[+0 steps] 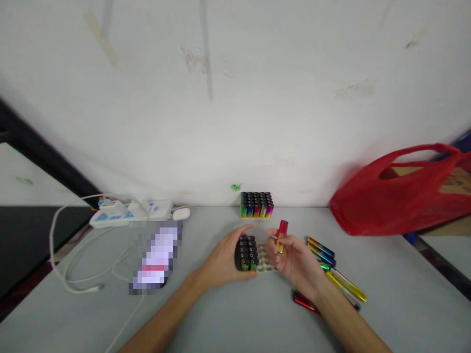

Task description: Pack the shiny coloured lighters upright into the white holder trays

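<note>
My left hand [222, 257] wraps round the left side of a tray, thumb and fingers on its edges. Two columns of black-topped lighters [248, 252] stand upright at the tray's left. The tray's right part shows bare pale pockets [265, 258]. Just above that part, my right hand [290, 255] holds a red and gold lighter [282, 235] upright between its fingers. Beyond both hands, a full block of lighters [256, 205] in several colours stands by the wall. Loose shiny lighters [321, 251] lie to the right of my right hand, and a red one [304, 301] lies under my right wrist.
A red plastic bag [390, 201] sits at the right against the wall. On the left are a white power strip [132, 213] with cables, a small white case [181, 213] and a phone [158, 257] on the grey table [228, 318].
</note>
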A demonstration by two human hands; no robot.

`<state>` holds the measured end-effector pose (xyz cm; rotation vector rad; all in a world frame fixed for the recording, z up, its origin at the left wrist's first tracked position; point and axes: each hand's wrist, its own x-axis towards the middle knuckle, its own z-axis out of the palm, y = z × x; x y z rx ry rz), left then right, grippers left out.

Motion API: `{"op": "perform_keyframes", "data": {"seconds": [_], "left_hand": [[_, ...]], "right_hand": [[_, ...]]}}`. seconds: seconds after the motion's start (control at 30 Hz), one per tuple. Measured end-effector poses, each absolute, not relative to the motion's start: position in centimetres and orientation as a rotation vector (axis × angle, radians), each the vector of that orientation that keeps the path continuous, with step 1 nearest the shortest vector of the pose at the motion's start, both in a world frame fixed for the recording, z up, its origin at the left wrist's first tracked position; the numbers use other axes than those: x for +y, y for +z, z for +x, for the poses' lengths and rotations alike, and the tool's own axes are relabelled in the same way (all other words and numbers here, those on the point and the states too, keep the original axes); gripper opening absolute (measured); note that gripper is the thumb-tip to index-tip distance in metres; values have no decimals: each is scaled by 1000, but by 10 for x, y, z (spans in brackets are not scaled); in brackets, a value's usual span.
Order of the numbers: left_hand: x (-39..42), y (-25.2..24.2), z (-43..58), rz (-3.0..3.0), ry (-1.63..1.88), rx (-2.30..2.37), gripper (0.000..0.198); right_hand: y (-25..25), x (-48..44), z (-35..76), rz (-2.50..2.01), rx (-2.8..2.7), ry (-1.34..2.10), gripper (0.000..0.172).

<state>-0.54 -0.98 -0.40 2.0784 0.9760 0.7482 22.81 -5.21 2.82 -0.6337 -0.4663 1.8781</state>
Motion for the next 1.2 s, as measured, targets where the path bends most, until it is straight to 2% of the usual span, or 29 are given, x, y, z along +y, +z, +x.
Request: {"op": "perform_keyframes", "data": {"seconds": [0.07, 0.27, 0.43, 0.7, 0.97, 1.1, 1.2], "left_hand": [[-10, -3, -6, 2080, 744, 981, 116], [-11, -1, -5, 2071, 740, 989, 116], [-11, -1, -5, 2046, 741, 996, 119], [-9, -2, -6, 1951, 667, 998, 120], [-6, -7, -11, 1870, 653, 905, 133], [-6, -8, -11, 1879, 648, 887, 132], [-5, -6, -10, 1879, 652, 876, 131]], "right_hand": [[27, -51, 229, -657, -497, 1872, 26], [27, -49, 228, -718, -519, 1847, 46], [27, -50, 225, -831, -546, 1809, 47], [22, -52, 221, -775, -694, 1764, 66], [13, -53, 217, -791, -625, 1688, 65], [10, -57, 214, -806, -648, 1713, 60], [11, -57, 213, -807, -686, 1724, 63]]}}
